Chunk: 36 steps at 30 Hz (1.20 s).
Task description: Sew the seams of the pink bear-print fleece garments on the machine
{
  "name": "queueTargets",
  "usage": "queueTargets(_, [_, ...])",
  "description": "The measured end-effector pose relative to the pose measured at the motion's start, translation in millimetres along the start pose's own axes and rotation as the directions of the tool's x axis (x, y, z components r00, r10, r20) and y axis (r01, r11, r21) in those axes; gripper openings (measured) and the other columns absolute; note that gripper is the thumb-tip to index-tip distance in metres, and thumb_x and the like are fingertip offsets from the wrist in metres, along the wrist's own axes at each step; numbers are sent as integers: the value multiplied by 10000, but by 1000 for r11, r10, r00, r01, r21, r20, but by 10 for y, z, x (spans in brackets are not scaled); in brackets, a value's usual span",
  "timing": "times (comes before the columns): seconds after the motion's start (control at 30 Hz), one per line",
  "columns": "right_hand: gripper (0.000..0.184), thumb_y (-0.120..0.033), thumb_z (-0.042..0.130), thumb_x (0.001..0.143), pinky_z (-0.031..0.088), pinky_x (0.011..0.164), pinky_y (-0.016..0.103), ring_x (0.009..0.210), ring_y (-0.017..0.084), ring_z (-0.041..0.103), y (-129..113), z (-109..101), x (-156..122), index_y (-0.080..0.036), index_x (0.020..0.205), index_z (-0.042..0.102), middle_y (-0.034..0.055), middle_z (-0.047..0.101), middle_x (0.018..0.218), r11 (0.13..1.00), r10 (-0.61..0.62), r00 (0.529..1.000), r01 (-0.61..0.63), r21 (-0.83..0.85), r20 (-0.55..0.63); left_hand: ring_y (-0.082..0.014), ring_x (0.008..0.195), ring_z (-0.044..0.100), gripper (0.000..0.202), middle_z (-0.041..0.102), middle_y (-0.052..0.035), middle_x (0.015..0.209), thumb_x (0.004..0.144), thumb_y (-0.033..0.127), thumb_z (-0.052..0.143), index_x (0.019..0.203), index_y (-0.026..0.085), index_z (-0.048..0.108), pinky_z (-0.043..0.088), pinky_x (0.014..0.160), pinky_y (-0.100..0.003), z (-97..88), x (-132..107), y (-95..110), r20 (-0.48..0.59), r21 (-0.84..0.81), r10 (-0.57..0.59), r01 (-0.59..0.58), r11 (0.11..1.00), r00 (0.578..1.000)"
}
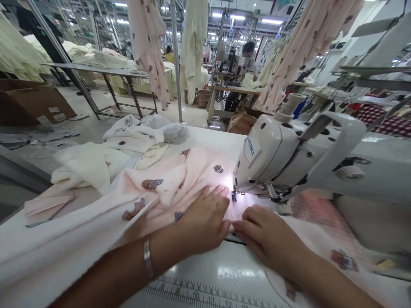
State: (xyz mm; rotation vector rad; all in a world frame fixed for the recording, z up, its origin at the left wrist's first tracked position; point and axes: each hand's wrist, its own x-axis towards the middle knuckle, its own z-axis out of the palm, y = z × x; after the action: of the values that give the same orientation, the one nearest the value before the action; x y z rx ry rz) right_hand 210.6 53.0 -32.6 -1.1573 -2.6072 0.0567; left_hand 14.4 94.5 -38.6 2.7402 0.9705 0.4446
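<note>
Here the left hand (202,220) lies flat, fingers spread open, pressing the pink fabric (167,188) onto the table (224,273) just left of the needle (233,194). The right hand (266,235) rests palm down beside it, fingers straight and loosely together, pinning the fabric edge just before the sewing machine (289,158). A cream pile (105,158) lies behind the fabric.

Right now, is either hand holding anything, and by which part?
Nothing gripped: left hand and right hand lie flat on the pink printed fabric, pressing its edge just before the sewing machine needle.
</note>
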Motion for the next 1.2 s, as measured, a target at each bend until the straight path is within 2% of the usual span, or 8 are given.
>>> queueTargets(0.17, [207, -202, 402, 906, 394, 699, 343, 833, 211, 498, 97, 11, 59, -201, 979, 597, 75, 547, 898, 996, 93, 995, -93, -13, 18, -258, 1230, 385, 247, 511, -109, 1229, 827, 262, 478, 1045, 150, 500, 263, 1062, -432, -120, 245, -222, 44, -82, 73, -69, 994, 996])
queueTargets(0.43, [182, -201, 412, 908, 386, 662, 339, 752, 187, 477, 27, 26, -4, -202, 946, 590, 57, 542, 870, 985, 143, 988, -148, 90, 67, -273, 1210, 366, 296, 478, -126, 1253, 855, 285, 485, 1108, 132, 502, 255, 1039, -463, -55, 148, -165, -2, -78, 89, -89, 993, 996])
queueTargets(0.57, [182, -206, 421, 907, 386, 666, 349, 768, 196, 486, 25, 32, -6, -211, 960, 595, 55, 559, 857, 983, 145, 988, -150, 108, 50, -200, 898, 493, 156, 576, -73, 955, 880, 182, 446, 842, 144, 592, 398, 850, -373, -25, 155, -170, -88, -16, 232, -234, 972, 969])
queueTargets(0.7, [180, -228, 467, 878, 404, 711, 382, 794, 203, 510, 26, 31, -3, -235, 941, 636, 61, 588, 863, 959, 211, 977, -211, 189, 20, -161, 795, 483, 146, 567, -60, 906, 885, 151, 473, 855, 142, 615, 426, 709, -282, 6, 164, -177, -73, -64, 275, -279, 958, 959])
queueTargets(0.87, [305, -333, 394, 882, 495, 632, 323, 703, 187, 607, 180, 75, 21, -202, 763, 643, 42, 650, 724, 711, 585, 805, -452, 538, -96, -162, 790, 480, 134, 549, -51, 877, 880, 175, 504, 820, 153, 623, 431, 704, -284, 17, 189, -180, -61, -81, 263, -267, 960, 963])
queueTargets(0.97, [400, -325, 287, 913, 517, 576, 290, 638, 172, 633, 253, 82, 21, -179, 745, 619, 48, 660, 684, 680, 645, 753, -490, 545, -128, -156, 781, 480, 143, 552, -52, 887, 884, 182, 497, 823, 157, 625, 434, 702, -284, 3, 193, -166, -73, -74, 266, -271, 960, 961])
queueTargets(1.1, [249, -380, 475, 848, 507, 765, 361, 832, 218, 640, 219, 27, -32, -215, 833, 661, 50, 688, 848, 730, 618, 773, -500, 466, -139, -160, 812, 499, 198, 574, -57, 865, 920, 198, 444, 867, 152, 629, 440, 720, -288, -28, 180, -136, -113, -72, 269, -278, 958, 956])
queueTargets(1.2, [209, -384, 573, 785, 453, 868, 447, 958, 274, 598, 193, 1, -74, -241, 902, 670, 56, 686, 940, 846, 510, 844, -459, 270, -165, -156, 821, 514, 236, 598, -50, 854, 938, 201, 414, 858, 143, 628, 441, 744, -292, -28, 183, -144, -145, -83, 286, -300, 950, 947])
